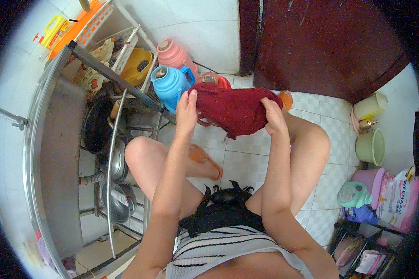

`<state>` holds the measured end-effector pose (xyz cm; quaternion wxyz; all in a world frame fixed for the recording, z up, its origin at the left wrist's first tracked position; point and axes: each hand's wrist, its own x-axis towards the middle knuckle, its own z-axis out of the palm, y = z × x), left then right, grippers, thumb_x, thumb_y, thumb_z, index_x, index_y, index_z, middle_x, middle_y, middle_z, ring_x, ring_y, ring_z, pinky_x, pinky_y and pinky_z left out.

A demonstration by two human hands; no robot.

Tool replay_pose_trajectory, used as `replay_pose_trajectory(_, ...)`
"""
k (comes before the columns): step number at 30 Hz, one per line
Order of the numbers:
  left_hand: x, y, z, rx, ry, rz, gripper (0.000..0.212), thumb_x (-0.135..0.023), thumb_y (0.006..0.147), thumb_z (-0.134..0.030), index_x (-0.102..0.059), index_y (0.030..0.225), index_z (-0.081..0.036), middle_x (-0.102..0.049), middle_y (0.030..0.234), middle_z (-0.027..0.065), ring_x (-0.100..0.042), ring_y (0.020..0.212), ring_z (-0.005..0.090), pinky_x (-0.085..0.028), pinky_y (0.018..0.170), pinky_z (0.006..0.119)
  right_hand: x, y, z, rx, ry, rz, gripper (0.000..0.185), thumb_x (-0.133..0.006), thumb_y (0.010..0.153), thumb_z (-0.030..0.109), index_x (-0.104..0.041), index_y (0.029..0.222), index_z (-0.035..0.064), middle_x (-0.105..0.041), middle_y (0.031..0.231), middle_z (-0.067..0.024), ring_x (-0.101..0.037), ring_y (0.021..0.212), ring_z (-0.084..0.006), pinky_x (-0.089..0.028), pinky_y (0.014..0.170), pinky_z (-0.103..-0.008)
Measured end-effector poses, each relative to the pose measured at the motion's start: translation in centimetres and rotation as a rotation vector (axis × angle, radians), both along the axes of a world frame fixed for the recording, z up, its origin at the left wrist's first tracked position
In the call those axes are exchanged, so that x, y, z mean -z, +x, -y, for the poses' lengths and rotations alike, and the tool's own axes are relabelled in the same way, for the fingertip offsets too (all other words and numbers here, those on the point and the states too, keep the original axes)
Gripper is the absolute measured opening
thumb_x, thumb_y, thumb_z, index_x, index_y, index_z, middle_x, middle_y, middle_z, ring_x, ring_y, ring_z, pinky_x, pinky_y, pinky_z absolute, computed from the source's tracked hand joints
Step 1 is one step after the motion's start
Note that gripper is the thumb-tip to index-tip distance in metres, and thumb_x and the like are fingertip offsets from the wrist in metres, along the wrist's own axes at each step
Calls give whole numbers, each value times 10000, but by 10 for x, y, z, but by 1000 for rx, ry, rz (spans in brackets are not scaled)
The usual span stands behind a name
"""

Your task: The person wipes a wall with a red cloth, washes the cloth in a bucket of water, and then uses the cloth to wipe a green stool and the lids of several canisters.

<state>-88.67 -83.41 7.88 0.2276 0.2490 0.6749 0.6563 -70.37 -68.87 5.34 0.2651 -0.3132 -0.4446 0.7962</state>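
A dark red cloth [235,110] is stretched between my two hands above the tiled floor. My left hand [187,111] pinches its left end, thumb on top. At the opposite end, my right hand [275,116] grips the cloth near its upper right edge. The fabric sags in the middle, and a small corner hangs from its lower edge. Behind the cloth's upper left part stands a red thermos flask [219,79], partly covered by it. A blue thermos flask [171,85] is close beside my left hand, with a pink thermos flask [174,54] behind it.
A steel frame [117,167] with pans and bowls runs along my left. Beyond it is a rack holding a yellow basin [138,68]. A dark red door [324,45] rises ahead. On the right stand a green bucket [370,148] and a detergent bottle [352,194].
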Motion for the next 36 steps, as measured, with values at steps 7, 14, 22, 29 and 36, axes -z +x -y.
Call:
replay_pose_trajectory(7,-2,-6,4,124,238,640,384,-440,949,-353,-525,1204,-77,-562,1204,86,-529,1111,231,-376,988,417,-23,0,-2,70,-159,-128,331,-611,852,302,-612,1020,18,-642,977,-67,-599,920,-170,-457,845,-317)
replay_pose_trajectory(14,-23,17,1,270,406,920,362,-571,885,-259,-516,1199,-88,-557,1215,82,-504,1147,234,-371,992,434,-5,-7,4,54,-35,26,418,-658,819,351,-595,1037,0,-639,976,-89,-596,923,-202,-452,858,-329)
replay_pose_trajectory(22,-42,14,-3,360,710,972,298,-577,879,-227,-536,1134,-78,-578,1152,106,-523,1100,260,-372,989,451,-50,6,9,30,-434,-678,515,-511,877,420,-472,1229,46,-528,1232,-109,-492,1152,-236,-396,968,-402)
replay_pose_trajectory(29,-42,36,-44,235,764,1012,269,-557,880,-254,-566,1084,-79,-601,1127,124,-537,1079,287,-341,1010,467,4,-20,62,534,-988,-165,604,-443,869,540,-440,1278,96,-495,1285,-82,-466,1186,-259,-350,1018,-412)
replay_pose_trajectory(36,25,114,-4,340,352,1167,361,-535,902,-223,-485,1216,-52,-547,1176,46,-510,1102,174,-374,989,346,63,-19,49,-69,-806,-1061,802,-349,836,653,-369,1341,30,-419,1338,-202,-432,1197,-393,-337,1017,-524)
